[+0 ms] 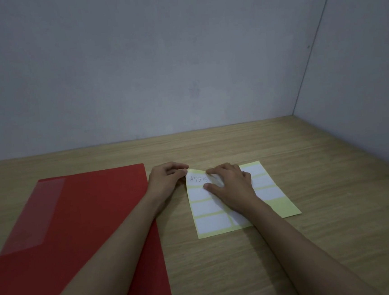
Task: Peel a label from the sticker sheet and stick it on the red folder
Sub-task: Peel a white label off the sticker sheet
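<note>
Your left hand (168, 178) pinches the lifted corner of the sticker sheet (273, 205); your right hand (232, 186) lies flat on it, fingers spread; next, probably free the label (198, 179); the red folder (78, 228) lies under your left forearm.

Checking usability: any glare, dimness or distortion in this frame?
Head view: dim, flat light; pale glare patch on the red folder; wide-angle bend in the wall corner line; writing on the label readable but soft.
</note>
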`<state>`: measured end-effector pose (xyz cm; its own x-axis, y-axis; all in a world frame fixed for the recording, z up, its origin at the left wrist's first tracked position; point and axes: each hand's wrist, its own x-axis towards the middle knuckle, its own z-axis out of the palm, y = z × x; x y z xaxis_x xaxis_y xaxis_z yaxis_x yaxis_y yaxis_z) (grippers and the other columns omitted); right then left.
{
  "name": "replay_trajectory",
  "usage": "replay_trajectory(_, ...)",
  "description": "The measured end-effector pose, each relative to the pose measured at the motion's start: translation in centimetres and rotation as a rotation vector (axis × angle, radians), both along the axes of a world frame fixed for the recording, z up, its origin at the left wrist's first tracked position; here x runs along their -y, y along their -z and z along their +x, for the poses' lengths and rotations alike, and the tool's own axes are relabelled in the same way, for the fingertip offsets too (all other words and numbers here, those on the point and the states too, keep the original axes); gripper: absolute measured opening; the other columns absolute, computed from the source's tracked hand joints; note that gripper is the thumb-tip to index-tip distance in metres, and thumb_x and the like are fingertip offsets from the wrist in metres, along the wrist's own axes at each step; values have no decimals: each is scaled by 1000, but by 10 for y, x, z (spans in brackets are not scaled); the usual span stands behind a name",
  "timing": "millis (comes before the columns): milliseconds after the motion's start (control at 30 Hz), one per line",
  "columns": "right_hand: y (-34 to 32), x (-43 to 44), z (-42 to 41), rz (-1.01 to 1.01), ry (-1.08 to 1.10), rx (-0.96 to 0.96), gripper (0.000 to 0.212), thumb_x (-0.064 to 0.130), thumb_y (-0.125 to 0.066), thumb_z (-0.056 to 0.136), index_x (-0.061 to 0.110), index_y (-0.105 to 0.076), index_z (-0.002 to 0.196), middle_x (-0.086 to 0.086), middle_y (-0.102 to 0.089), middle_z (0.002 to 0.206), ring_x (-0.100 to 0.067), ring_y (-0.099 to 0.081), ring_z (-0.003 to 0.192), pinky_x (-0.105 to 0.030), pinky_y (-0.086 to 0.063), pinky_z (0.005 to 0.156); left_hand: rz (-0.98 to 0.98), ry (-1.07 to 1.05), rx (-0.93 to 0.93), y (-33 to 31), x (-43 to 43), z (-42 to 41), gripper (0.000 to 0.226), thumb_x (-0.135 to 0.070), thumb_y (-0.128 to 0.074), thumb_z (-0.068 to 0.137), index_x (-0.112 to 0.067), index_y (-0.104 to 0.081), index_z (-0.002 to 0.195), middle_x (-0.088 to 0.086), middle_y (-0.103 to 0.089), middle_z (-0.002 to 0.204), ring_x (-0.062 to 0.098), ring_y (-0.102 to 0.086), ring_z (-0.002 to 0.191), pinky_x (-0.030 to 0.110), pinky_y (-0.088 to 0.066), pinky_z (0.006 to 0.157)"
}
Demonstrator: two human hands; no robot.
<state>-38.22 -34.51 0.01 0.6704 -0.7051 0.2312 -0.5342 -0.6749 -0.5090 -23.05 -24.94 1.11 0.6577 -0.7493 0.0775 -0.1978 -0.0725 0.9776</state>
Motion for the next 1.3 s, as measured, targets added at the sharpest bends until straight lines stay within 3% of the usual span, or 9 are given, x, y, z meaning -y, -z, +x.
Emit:
replay_trajectory(133, 1, 0, 8, -2, 12, 10, 43, 47, -55, 84, 33, -53, 125, 9, -50, 129, -12, -36, 125, -34, -18, 98, -11, -8, 9, 1, -1, 2, 13, -8, -65, 80, -10, -71, 91, 7, -71, 78, 2, -65, 65, 8, -50, 61)
replay_trajectory(267, 1, 0, 9, -11, 15, 5, 38, 47, -55, 84, 37, -56, 121, 10, -50, 128, -11, -35, 124, -31, -14, 92, 14, -87, 129, 4, -1, 4, 15, -9, -70, 75, -11, -72, 90, 9, -71, 82, 13, -66, 79, 20, -53, 74)
replay_trajectory(433, -3, -1, 20, 12, -8, -48, 29, 44, -52, 86, 41, -62, 112, 12, -49, 127, -10, -33, 124, -47, -17, 103, 49, -103, 345, 8, 0, -1, 12, -8, -68, 77, -12, -73, 86, -3, -70, 83, 0, -59, 75, -1, -42, 64)
replay_trajectory(600, -3, 2, 26, 41, -30, -31, 28, 45, -54, 85, 42, -63, 111, 13, -49, 124, -10, -32, 123, -48, -16, 104, 128, -39, 404, 7, -4, 3, 14, -10, -67, 79, -12, -74, 91, -1, -64, 90, 7, -57, 79, 0, -39, 65)
replay_trajectory(767, -4, 4, 27, 99, -69, 5, 23, 42, -56, 85, 43, -65, 106, 17, -48, 115, -5, -31, 118, -48, -12, 109, 144, 59, 325, 2, -11, 9, 21, -8, -68, 78, -14, -72, 98, 0, -69, 92, 7, -60, 83, -2, -41, 68)
replay_trajectory(900, -5, 1, 32, 99, -95, 22, 19, 42, -57, 84, 44, -67, 100, 21, -46, 108, -1, -30, 112, -48, -10, 108, 118, 1, 250, -1, -5, 13, 13, -9, -66, 80, -11, -73, 92, -2, -68, 83, -1, -58, 76, -4, -39, 61)
replay_trajectory(1000, -6, 0, 36, 89, -79, 35, 19, 46, -60, 80, 43, -68, 96, 22, -48, 107, -3, -33, 118, -48, -12, 107, 138, -1, 146, -5, -1, 18, 13, -7, -68, 78, -9, -70, 91, 0, -66, 70, 3, -59, 66, 0, -41, 53)
replay_trajectory(1167, -5, -3, 44, 53, -46, 111, 15, 44, -65, 76, 41, -70, 90, 22, -52, 101, -4, -37, 116, -48, -14, 107, 149, 25, -34, -10, 1, 23, 21, 2, -70, 73, 0, -63, 94, 5, -65, 66, 4, -58, 51, 9, -47, 49)
replay_trajectory(1300, -4, -4, 50, 29, -64, 158, 13, 42, -68, 73, 38, -71, 86, 20, -56, 101, -5, -39, 115, -43, -16, 104, 141, 32, -81, -10, 2, 23, 15, 4, -68, 74, -1, -61, 87, 7, -63, 65, 10, -57, 54, 10, -46, 47)
